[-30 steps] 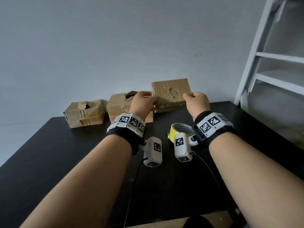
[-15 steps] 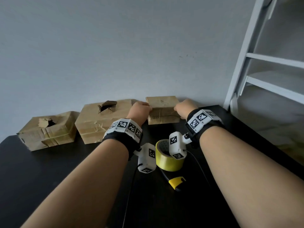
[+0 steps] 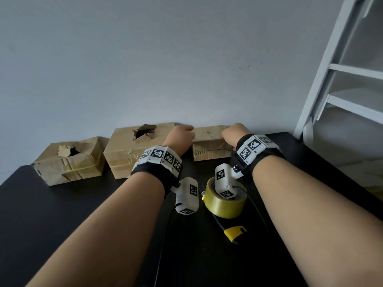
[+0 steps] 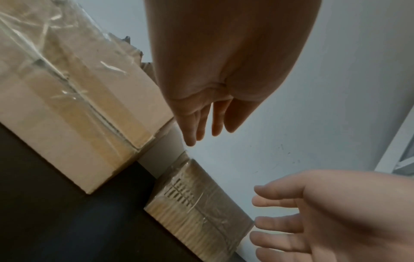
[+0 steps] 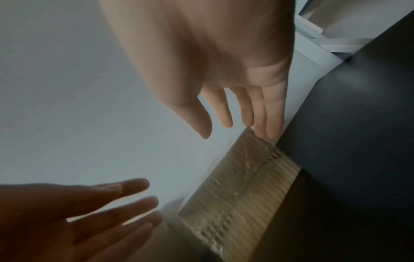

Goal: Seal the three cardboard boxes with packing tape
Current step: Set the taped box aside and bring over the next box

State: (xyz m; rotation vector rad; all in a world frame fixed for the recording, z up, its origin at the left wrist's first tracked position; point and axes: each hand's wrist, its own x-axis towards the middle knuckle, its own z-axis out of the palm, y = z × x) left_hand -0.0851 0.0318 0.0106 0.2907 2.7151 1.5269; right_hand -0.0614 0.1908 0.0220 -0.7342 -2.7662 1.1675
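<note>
At frame centre, the left hand and right hand flank the small box, fingers straight and loose, gripping nothing.

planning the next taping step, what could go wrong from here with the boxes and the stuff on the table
1. The right wrist camera hangs right over the yellow tape roll; drawing the right hand back could knock it.
2. The middle box and the left box have torn holes on top, so tape may not close them flat.
3. The yellow cutter lies under the right forearm and could get swept away.
</note>
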